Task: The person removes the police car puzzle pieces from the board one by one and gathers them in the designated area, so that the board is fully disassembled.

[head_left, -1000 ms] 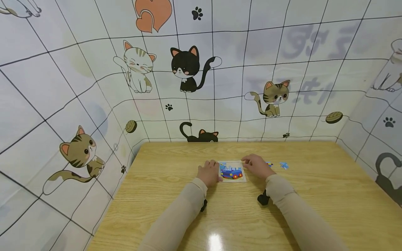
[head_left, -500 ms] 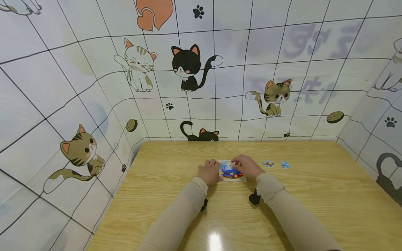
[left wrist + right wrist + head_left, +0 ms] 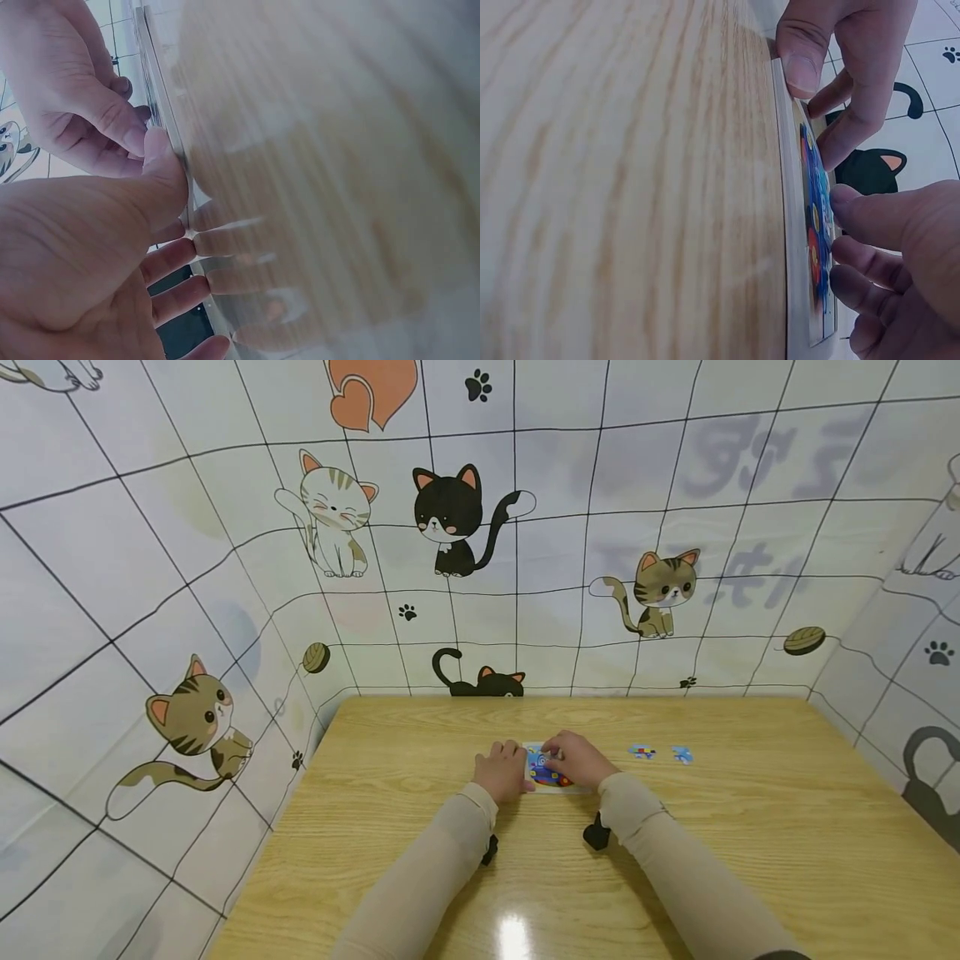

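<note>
A small framed jigsaw puzzle (image 3: 558, 790) with a blue cartoon vehicle lies flat on the table. Spread along its left side is my left hand (image 3: 501, 770), thumb on the near corner of the frame. My right hand (image 3: 583, 760) reaches over the picture from the right and pinches a puzzle piece, mostly hidden by the fingers, at its upper part. In the right wrist view, the right thumb (image 3: 847, 199) and fingertips are right at the picture surface, near the pale frame (image 3: 799, 300). The left wrist view shows both thumbs close together at the board's edge.
Two loose puzzle pieces, one multicoloured (image 3: 642, 751) and one light blue (image 3: 682, 754), lie right of the board. The wooden table (image 3: 390, 818) ends at a cat-print wall sheet (image 3: 555, 560). Black wrist devices (image 3: 597, 835) hang under the sleeves.
My right hand has moved left from the board's right edge onto the picture, uncovering the multicoloured loose piece. The left hand stays at the board's left side.
</note>
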### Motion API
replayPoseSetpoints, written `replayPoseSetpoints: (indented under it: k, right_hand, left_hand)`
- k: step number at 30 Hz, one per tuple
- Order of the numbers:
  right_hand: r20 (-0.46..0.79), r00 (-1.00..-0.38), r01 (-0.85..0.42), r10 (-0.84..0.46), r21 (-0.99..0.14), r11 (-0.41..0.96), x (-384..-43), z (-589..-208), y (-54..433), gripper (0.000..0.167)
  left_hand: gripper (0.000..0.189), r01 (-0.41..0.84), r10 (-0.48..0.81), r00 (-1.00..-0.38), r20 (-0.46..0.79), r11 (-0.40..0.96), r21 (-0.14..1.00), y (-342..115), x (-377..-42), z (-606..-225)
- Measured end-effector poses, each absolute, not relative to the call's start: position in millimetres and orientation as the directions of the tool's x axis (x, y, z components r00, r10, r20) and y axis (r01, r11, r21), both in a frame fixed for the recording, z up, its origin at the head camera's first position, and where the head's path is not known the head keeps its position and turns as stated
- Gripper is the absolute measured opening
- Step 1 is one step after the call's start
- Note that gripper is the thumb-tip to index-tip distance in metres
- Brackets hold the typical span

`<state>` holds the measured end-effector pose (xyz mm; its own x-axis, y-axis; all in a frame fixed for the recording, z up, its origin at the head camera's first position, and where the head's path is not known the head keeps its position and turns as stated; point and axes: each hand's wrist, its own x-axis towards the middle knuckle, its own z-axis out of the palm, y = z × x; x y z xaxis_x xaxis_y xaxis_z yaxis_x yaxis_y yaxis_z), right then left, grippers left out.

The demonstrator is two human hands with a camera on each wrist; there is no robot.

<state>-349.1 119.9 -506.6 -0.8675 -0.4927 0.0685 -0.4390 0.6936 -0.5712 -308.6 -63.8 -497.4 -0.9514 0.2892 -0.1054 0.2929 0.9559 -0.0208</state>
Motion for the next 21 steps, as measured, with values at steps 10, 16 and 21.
replayPoseSetpoints:
  k: [10,16,21]
  right_hand:
    - [0.075,-0.859,-0.457,-0.506,-0.557,0.693,-353.0,-510.1,116.9,0.021]
    - [0.08,-0.86,-0.454,-0.503,-0.569,0.686,-355.1,-511.0,114.4,0.017]
    - [0.081,-0.868,-0.446,-0.49,-0.562,0.696,-354.7,-511.0,113.2,0.015]
  left_hand:
    - [0.066,0.297,0.295,-0.949,-0.114,0.955,0.002,-66.2,-306.1,-491.7]
    - [0.065,0.296,0.297,-0.949,-0.106,0.955,0.022,-67.1,-306.9,-490.9]
    - [0.065,0.288,0.29,-0.951,-0.11,0.957,0.037,-66.5,-307.0,-489.8]
